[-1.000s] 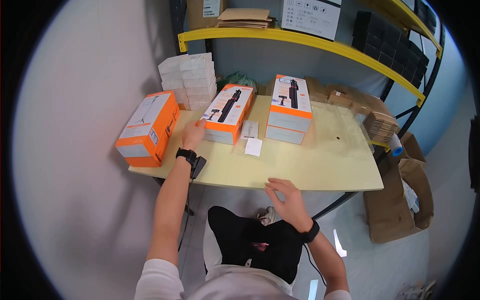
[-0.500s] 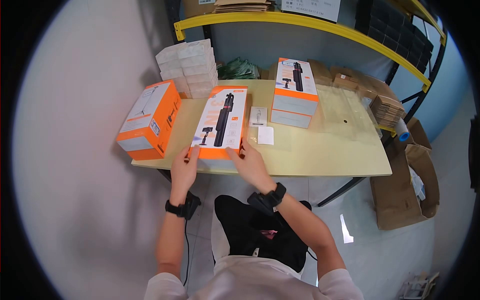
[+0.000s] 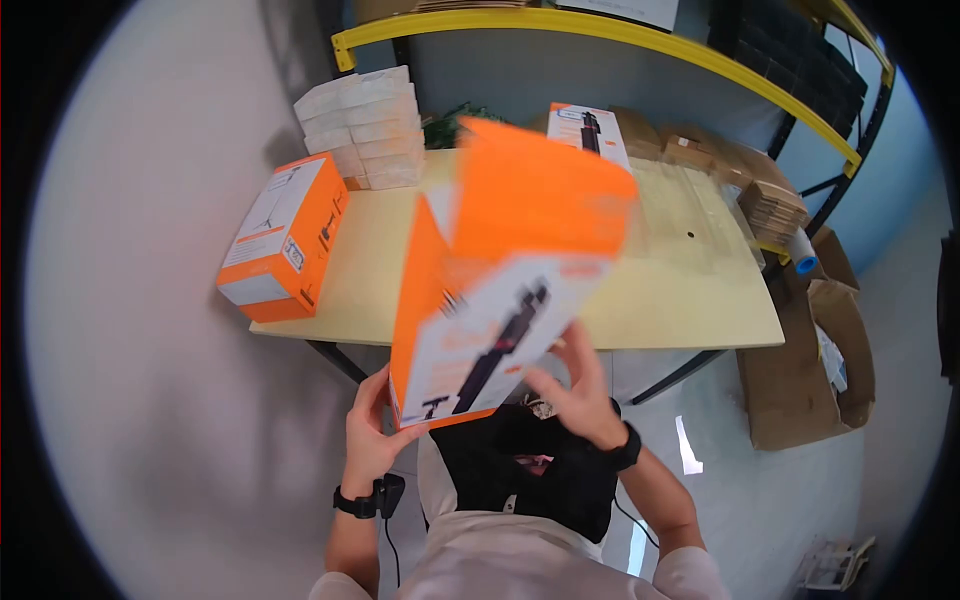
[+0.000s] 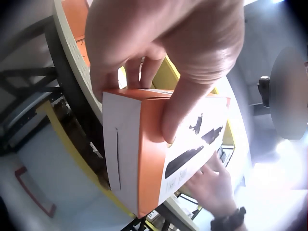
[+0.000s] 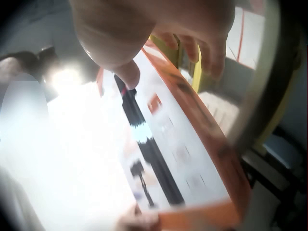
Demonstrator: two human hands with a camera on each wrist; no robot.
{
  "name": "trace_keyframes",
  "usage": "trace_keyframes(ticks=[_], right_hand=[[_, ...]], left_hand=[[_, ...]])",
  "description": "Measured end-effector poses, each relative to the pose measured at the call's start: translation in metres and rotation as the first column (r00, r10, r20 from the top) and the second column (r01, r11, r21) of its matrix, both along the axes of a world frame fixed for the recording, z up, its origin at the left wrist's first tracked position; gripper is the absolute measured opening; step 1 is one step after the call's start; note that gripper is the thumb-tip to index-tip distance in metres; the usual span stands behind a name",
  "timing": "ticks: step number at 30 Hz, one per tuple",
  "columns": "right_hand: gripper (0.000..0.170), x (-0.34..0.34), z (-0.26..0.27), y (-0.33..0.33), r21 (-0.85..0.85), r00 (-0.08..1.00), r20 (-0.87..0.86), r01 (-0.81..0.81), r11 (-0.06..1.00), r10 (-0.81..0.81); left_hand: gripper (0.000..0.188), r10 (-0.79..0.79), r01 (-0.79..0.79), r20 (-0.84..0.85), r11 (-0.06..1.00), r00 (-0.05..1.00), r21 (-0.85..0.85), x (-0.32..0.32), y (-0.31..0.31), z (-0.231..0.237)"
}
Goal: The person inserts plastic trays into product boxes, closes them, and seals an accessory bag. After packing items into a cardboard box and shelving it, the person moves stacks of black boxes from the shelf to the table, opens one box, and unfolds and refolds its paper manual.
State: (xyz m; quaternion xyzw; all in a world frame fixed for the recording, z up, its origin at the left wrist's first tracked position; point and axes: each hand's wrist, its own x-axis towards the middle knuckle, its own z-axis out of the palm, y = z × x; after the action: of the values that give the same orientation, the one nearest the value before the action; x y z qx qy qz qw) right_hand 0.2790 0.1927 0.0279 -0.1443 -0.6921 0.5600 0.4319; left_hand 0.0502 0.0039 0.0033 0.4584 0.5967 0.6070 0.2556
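Note:
A white and orange box (image 3: 500,340) printed with a black selfie-stick tripod is tilted up over the table's front edge. A broad orange panel at its upper end is blurred. My left hand (image 3: 372,435) grips the lower left corner. In the left wrist view, the left thumb (image 4: 180,113) lies over the orange edge onto the printed face, with the other fingers round the side. My right hand (image 3: 585,395) is at the box's right edge. Its thumb (image 5: 127,74) overlaps the printed face in the right wrist view, while the other fingers hang loosely extended beyond the side.
Another orange and white box (image 3: 285,235) lies at the table's left; one more (image 3: 610,135) stands behind the raised box. Stacked white boxes (image 3: 365,130) are at the back left. A yellow-edged shelf (image 3: 580,30) spans behind. An open cardboard carton (image 3: 800,380) sits on the floor, right.
The middle box has been drawn to the table's front edge, then lifted and tipped up toward me. My right hand came to the box and has now moved along its right side.

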Motion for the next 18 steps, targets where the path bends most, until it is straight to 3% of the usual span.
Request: trace_keyframes(ticks=[1,3,4,6,7,9,10,11,13,14,15,17,18], right_hand=[[0.087,0.009,0.016,0.010,-0.043,0.998,-0.049,-0.033,0.999,0.030],[0.090,0.021,0.049,0.023,-0.031,0.967,-0.253,0.029,0.999,-0.036],[0.090,0.027,0.061,0.029,-0.041,0.967,-0.248,0.047,0.998,-0.056],[0.084,0.037,0.074,0.036,-0.061,0.912,-0.410,0.000,0.998,-0.025],[0.084,0.044,0.073,0.038,-0.062,0.913,-0.407,0.004,0.998,-0.029],[0.079,0.061,0.069,0.040,-0.104,0.920,-0.379,-0.151,0.983,0.101],[0.052,0.070,0.068,0.038,-0.064,0.934,-0.325,-0.179,0.982,0.149],[0.052,0.078,0.065,0.041,-0.071,0.934,-0.325,-0.182,0.981,0.150],[0.027,0.087,0.062,0.045,0.367,0.968,-0.106,-0.175,0.914,0.228],[0.015,0.091,0.064,0.041,0.438,0.993,-0.030,-0.091,0.894,0.115],[0.015,0.092,0.066,0.035,0.436,0.992,-0.031,-0.100,0.895,0.126],[0.024,0.094,0.065,0.025,0.555,0.989,0.136,-0.025,0.832,-0.061],[0.029,0.090,0.061,0.021,0.627,0.988,0.123,-0.006,0.779,-0.092]], left_hand=[[0.091,0.022,-0.025,-0.158,1.000,0.987,-0.015,0.000,-0.001,-0.004],[0.081,0.045,-0.050,-0.184,0.999,0.982,-0.021,0.010,-0.002,-0.001],[0.078,0.093,-0.095,-0.242,0.995,0.966,0.002,0.013,-0.002,-0.002],[0.074,0.134,-0.133,-0.295,0.991,0.946,0.023,0.017,-0.005,-0.005],[0.070,0.184,-0.170,-0.365,0.983,0.913,0.070,0.019,-0.007,-0.007],[0.066,0.231,-0.203,-0.429,0.973,0.873,0.110,0.021,-0.012,-0.010],[0.065,0.239,-0.197,-0.436,0.970,0.868,0.140,0.021,-0.014,-0.012],[0.065,0.249,-0.194,-0.443,0.967,0.861,0.168,0.019,-0.017,-0.013],[0.064,0.172,-0.146,-0.436,0.985,0.883,0.094,0.010,-0.025,-0.017],[0.064,0.092,-0.087,-0.426,0.996,0.900,0.032,0.004,-0.028,-0.018],[0.064,0.100,-0.097,-0.427,0.995,0.899,0.029,0.002,-0.031,-0.021],[0.065,0.029,-0.052,-0.251,0.995,0.968,-0.086,-0.001,-0.036,-0.028],[0.065,0.031,-0.054,-0.252,0.995,0.967,-0.086,-0.003,-0.036,-0.031]])
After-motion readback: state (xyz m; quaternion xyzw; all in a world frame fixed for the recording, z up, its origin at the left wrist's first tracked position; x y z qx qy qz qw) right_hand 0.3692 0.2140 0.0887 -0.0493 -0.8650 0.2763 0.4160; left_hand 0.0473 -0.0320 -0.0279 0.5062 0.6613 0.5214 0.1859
